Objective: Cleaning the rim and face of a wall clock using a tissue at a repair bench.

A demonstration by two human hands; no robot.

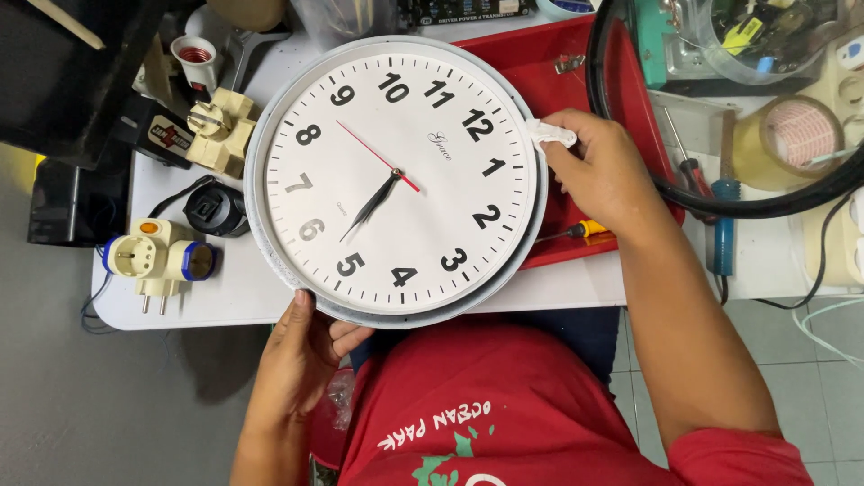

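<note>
Head view: the round wall clock (396, 180) lies face up on the white workbench (225, 288), its far side overlapping the red tray (540, 67). The left hand (301, 355) grips the near rim, thumb on top and fingers curled underneath. The right hand (598, 171) pinches a small white cloth (551, 135) against the rim beside the twelve. The step in hand appears to be wiping the rim. The next move likely calls for a steady left-hand hold while the cloth follows the rim's curve. Plug adapters (157, 261) and a black ring (720, 193) lie alongside.
</note>
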